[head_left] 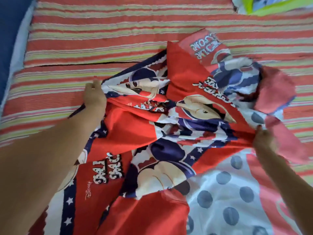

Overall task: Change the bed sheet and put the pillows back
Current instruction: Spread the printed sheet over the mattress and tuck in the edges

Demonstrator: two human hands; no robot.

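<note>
A crumpled red, white and navy cartoon-print cotton bed sheet point(169, 133) lay bunched on the mattress covered in red, green and white striped woven cloth point(101, 31), reaching from the near edge to about its middle. The left hand point(94, 97) pinched the sheet's left edge with curled fingers, and the right hand point(264, 139) gripped a fold at the sheet's right side. Beyond the sheet, at the far right corner, lay a bundle of lime-green and blue fabric point(271, 4).

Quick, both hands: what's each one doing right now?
Left hand: grips an edge of the printed bed sheet.
Right hand: grips the same sheet on the opposite side.
</note>
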